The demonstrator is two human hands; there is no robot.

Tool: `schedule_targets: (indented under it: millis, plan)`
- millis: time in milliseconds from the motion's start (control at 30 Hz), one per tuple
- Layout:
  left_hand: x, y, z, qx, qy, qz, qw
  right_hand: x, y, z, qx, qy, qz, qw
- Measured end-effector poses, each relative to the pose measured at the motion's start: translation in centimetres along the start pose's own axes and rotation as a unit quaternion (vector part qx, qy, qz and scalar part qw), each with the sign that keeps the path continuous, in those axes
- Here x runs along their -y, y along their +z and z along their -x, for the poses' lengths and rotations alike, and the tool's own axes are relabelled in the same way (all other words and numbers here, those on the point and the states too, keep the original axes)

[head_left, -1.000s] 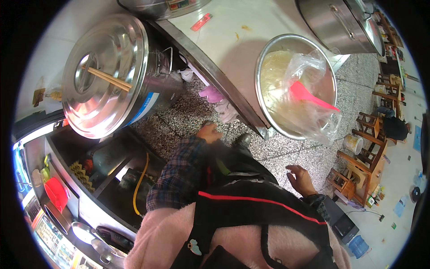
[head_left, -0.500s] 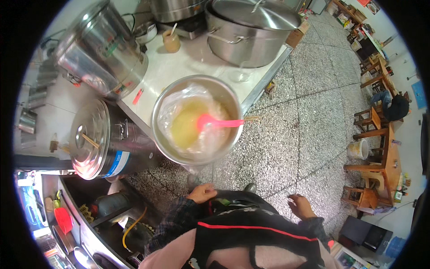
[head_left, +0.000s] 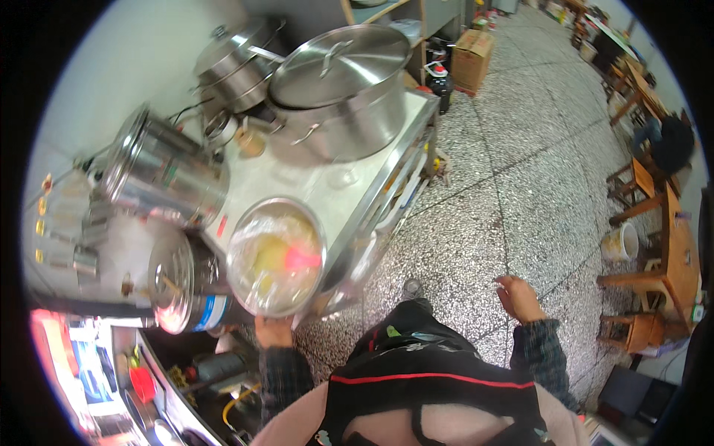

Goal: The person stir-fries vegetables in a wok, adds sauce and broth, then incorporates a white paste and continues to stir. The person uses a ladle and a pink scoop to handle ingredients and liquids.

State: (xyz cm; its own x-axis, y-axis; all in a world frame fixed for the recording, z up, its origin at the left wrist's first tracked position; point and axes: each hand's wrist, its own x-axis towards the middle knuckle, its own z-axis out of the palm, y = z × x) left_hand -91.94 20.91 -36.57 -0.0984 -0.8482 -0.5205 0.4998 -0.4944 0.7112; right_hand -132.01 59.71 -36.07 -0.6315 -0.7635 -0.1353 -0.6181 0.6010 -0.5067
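A large steel bowl (head_left: 318, 223) lined with clear plastic stands at the near corner of the worktop. In it are a pale yellow liquid (head_left: 266, 256) and a pink scoop (head_left: 303, 258). My left hand (head_left: 274, 331) is at the bowl's near side, just below the rim. Its fingertips are hidden there, so I cannot tell whether it grips or only touches. Out over the floor to the right is my right hand (head_left: 520, 299), empty, its fingers loosely bent and apart.
On the worktop (head_left: 297, 175) stand a big lidded pot (head_left: 349, 123), a steel barrel (head_left: 167, 171) and a small jar (head_left: 250, 141). Left of the bowl is another lidded barrel (head_left: 175, 297). A carton (head_left: 473, 59) sits on the floor beyond; wooden tables (head_left: 673, 260) line the right side.
The view has shifted, bringing more of the worktop's far end into sight. My left hand has moved forward and left to the bowl's near side. My right hand has come slightly forward.
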Motion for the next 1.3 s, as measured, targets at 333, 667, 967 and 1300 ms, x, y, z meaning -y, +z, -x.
schedule_targets:
  millis: [333,667,967,1300]
  plan:
    - [3.5,2.1,-1.1,0.003,0.038,-0.004,0.999,-2.2,-3.9,-14.2,0.072,0.031,0.059,0.995]
    - [8.4,13.4,0.0,-0.051,0.068,-0.017,0.996,-10.0,-2.1,-35.7,0.002,-0.04,-0.133,0.99]
    - [16.2,18.0,4.5,-0.172,-0.033,-0.063,0.983,-25.9,10.8,-55.0,0.106,0.179,-0.224,0.952]
    - [27.3,27.2,6.1,-0.332,-0.273,-0.306,0.849,-29.5,27.1,-66.7,0.274,0.192,-0.151,0.93]
